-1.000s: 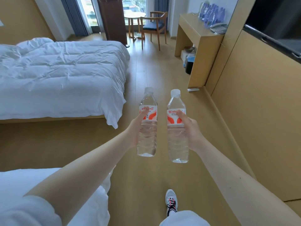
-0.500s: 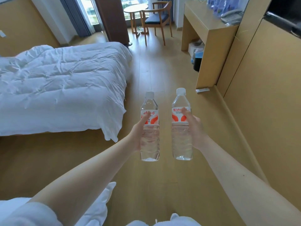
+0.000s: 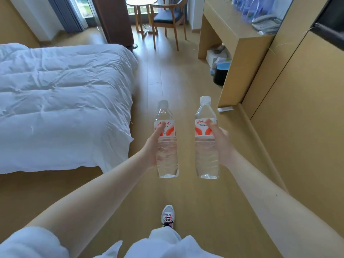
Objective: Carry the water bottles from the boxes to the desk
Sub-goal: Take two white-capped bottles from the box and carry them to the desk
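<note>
I hold two clear water bottles with red-and-white labels upright in front of me, over the wooden floor. My left hand (image 3: 151, 146) grips the left bottle (image 3: 166, 157) around its middle. My right hand (image 3: 220, 144) grips the right bottle (image 3: 205, 159), thumb across its label. The wooden desk (image 3: 229, 21) stands ahead on the right against the wall. Several water bottles (image 3: 247, 6) and a telephone (image 3: 265, 24) sit on its top at the far end.
A bed with a white duvet (image 3: 61, 101) fills the left side. A wooden wall panel (image 3: 301, 108) runs along the right. A dark bin (image 3: 220, 76) and boxes sit under the desk. A chair (image 3: 169, 19) and a round table (image 3: 141, 2) stand by the window.
I have walked forward along the aisle; the desk and bed are nearer. Both bottles stay upright in my hands. My foot has stepped into view below.
</note>
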`<action>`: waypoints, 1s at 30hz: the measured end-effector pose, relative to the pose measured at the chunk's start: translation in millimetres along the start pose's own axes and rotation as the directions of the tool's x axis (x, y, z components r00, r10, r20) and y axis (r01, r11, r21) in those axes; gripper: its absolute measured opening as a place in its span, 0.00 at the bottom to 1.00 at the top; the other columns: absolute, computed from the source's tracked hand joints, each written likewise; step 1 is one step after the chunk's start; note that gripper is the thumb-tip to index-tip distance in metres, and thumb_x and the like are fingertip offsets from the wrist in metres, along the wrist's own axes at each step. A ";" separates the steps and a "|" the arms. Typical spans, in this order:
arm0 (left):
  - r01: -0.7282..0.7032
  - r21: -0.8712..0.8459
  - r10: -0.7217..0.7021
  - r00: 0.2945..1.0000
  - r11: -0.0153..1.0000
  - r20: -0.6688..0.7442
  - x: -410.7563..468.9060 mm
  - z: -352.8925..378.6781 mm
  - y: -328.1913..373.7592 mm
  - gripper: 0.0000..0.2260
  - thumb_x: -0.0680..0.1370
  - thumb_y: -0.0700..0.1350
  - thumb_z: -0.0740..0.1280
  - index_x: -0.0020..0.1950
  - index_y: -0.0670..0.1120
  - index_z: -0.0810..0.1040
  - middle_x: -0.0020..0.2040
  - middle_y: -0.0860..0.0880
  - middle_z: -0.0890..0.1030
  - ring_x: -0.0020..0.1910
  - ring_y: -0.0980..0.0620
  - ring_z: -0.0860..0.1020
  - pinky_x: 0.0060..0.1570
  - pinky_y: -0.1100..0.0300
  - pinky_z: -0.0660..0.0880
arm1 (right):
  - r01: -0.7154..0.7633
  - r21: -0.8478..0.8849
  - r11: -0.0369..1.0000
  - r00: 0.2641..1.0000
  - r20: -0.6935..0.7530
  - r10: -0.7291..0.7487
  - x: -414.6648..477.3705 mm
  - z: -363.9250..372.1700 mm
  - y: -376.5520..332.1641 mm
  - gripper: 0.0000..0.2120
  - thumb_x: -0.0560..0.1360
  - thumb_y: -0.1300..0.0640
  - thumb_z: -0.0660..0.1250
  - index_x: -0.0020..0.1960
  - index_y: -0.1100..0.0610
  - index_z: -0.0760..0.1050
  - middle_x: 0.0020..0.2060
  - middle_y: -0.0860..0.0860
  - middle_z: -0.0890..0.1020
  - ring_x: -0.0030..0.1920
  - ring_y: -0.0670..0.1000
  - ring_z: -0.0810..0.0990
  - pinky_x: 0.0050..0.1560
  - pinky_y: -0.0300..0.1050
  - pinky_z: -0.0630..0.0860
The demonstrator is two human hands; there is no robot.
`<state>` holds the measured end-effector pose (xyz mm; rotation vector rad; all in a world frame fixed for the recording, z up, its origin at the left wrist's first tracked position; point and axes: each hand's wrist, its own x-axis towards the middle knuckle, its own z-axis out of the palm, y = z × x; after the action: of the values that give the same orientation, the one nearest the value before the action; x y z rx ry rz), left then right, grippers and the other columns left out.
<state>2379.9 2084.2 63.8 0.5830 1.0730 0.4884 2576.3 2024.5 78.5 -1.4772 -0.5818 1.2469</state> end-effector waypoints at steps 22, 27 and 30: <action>-0.012 0.207 0.011 1.000 0.978 0.003 160.2 -19.1 184.0 0.36 0.65 0.68 0.68 0.64 0.45 0.76 0.57 0.41 0.82 0.51 0.40 0.83 0.55 0.46 0.76 | 0.046 -0.031 0.998 0.991 -0.120 -0.050 188.0 69.3 -97.8 0.16 0.77 0.46 0.67 0.49 0.60 0.79 0.40 0.53 0.83 0.41 0.54 0.82 0.47 0.49 0.79; -0.027 0.162 0.035 0.998 0.986 -0.046 204.3 -17.5 222.3 0.37 0.63 0.69 0.67 0.64 0.46 0.77 0.56 0.41 0.82 0.56 0.39 0.81 0.59 0.45 0.76 | 0.044 -0.007 0.999 0.997 -0.062 -0.045 255.9 79.3 -117.3 0.15 0.76 0.46 0.67 0.48 0.59 0.79 0.39 0.54 0.83 0.40 0.53 0.82 0.42 0.46 0.78; -0.046 0.153 0.061 0.993 0.987 -0.096 233.6 -9.5 251.9 0.38 0.63 0.69 0.68 0.64 0.46 0.77 0.56 0.41 0.83 0.55 0.39 0.81 0.52 0.49 0.78 | 0.046 -0.031 0.998 0.999 -0.028 -0.047 304.7 81.4 -134.7 0.16 0.76 0.45 0.66 0.49 0.59 0.78 0.39 0.53 0.83 0.41 0.53 0.82 0.46 0.49 0.79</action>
<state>2442.1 2422.1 69.8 0.7284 1.1998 0.4902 2638.6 2361.4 92.7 -1.4963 -0.6156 1.1837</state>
